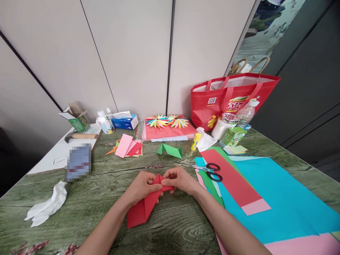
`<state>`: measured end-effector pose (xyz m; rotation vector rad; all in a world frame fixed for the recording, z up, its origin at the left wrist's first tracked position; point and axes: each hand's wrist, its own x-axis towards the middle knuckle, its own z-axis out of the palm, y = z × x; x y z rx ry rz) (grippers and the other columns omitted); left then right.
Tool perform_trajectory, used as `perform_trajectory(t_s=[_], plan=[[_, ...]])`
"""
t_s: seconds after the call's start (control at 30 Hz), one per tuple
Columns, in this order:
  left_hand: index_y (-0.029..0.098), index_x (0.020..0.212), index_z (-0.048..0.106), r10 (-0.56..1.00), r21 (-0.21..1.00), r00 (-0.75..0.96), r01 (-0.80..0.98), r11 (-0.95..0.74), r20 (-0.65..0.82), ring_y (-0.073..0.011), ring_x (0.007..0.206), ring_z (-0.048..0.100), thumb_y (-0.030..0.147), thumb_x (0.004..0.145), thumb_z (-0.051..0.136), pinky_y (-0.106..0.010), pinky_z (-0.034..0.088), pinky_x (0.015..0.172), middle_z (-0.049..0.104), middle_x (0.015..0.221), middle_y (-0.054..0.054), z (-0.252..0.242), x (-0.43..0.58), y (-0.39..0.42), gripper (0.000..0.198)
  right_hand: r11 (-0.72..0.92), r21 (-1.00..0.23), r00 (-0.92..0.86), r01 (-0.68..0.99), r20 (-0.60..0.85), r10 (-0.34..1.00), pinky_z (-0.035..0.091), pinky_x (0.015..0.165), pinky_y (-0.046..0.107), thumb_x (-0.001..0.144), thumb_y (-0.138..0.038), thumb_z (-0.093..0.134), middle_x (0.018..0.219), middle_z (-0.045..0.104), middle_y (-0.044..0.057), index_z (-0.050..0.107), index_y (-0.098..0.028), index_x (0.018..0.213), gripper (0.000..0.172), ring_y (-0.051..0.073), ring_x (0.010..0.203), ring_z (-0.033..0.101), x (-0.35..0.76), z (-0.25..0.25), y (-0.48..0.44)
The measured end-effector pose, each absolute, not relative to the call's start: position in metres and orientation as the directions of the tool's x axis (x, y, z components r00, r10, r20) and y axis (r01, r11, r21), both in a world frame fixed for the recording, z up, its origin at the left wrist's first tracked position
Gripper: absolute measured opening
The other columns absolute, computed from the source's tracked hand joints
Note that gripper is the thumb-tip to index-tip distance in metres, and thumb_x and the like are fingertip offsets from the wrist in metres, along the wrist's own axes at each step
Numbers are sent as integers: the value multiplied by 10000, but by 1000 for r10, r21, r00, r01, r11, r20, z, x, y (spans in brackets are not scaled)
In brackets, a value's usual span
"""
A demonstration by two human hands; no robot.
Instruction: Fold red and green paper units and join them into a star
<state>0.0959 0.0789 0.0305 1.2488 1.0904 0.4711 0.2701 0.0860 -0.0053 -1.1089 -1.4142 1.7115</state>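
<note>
A sheet of red paper [145,209], folded along creases and pointed at its far end, is held between my two hands above the wood-patterned table. My left hand [142,186] pinches its left side, thumb on top. On the right edge, near the tip, my right hand [180,180] grips the paper with thumb and fingers. Beyond them stands a folded green paper piece [170,151]. To the right, scissors [214,171] with black handles rest on red and green strips, and a yellow glue stick [196,141] stands farther back.
Blue sheets [281,184] spread over the right side. A red bag [209,106], a jar [224,126] and a bottle [247,112] stand at the back right. Star-shaped paper pieces [167,121] lie by the wall. Crumpled tissue [49,205] and a hammer [82,136] are on the left.
</note>
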Motion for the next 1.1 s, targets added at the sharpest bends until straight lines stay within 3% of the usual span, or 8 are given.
perform_trajectory(t_s=[0.2, 0.6, 0.8, 1.1], plan=[[134, 611, 516, 808, 915, 431, 226, 334, -402, -179, 440, 616, 316, 601, 688, -261, 458, 421, 687, 598, -83, 27, 99, 78, 251, -109, -994, -362, -11, -97, 927, 291, 478, 203, 659, -434, 669, 558, 549, -32, 647, -148, 670, 286, 70, 503, 427, 264, -4, 85], [118, 646, 547, 761, 893, 469, 211, 397, -449, -171, 430, 609, 297, 579, 721, -259, 454, 420, 697, 633, -96, 25, 98, 78, 258, -234, -966, -301, -105, -194, 934, 328, 498, 221, 544, -354, 740, 572, 622, -11, 681, -154, 640, 230, 92, 501, 474, 261, -4, 84], [111, 692, 570, 731, 888, 514, 165, 429, -449, -177, 459, 624, 298, 569, 735, -266, 464, 447, 704, 677, -110, 24, 95, 80, 278, -191, -976, -272, -105, -156, 949, 349, 511, 223, 548, -348, 740, 588, 624, -11, 672, -160, 638, 219, 94, 515, 483, 260, -6, 84], [104, 682, 573, 794, 905, 450, 88, 416, -409, -165, 463, 619, 320, 566, 751, -255, 462, 459, 695, 647, -104, 24, 98, 80, 303, -100, -989, -302, -107, -64, 951, 407, 527, 223, 642, -424, 682, 654, 616, -5, 655, -162, 754, 286, 95, 549, 525, 258, -5, 83]])
